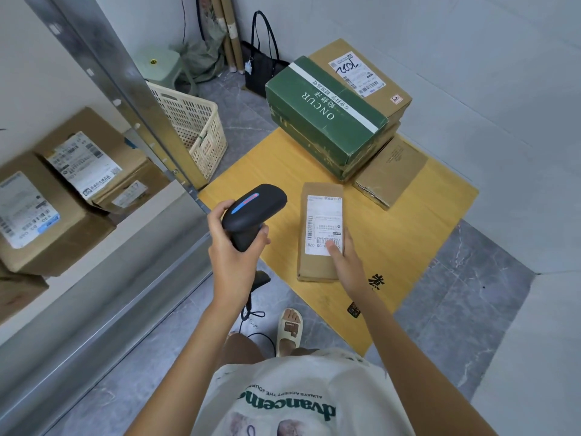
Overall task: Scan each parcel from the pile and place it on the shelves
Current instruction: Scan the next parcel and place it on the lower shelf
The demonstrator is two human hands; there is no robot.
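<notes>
Grey tiled floor is carrying a yellow cardboard sheet [393,221] with the parcel pile.

One left hand [234,247] is gripping one black barcode scanner [251,209], fingers curled round its handle, while one right hand [344,262] is holding one small brown parcel [317,265] label-up over the sheet, thumb pressing on the label. Three more boxes are sitting at the sheet's far end: one green box [323,118], two brown. Three labelled parcels [63,190] are lying on the shelf [132,243] at left, beside one cream basket [191,124].

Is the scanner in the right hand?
No: the left hand grips the scanner, while the right hand holds the small parcel.
</notes>
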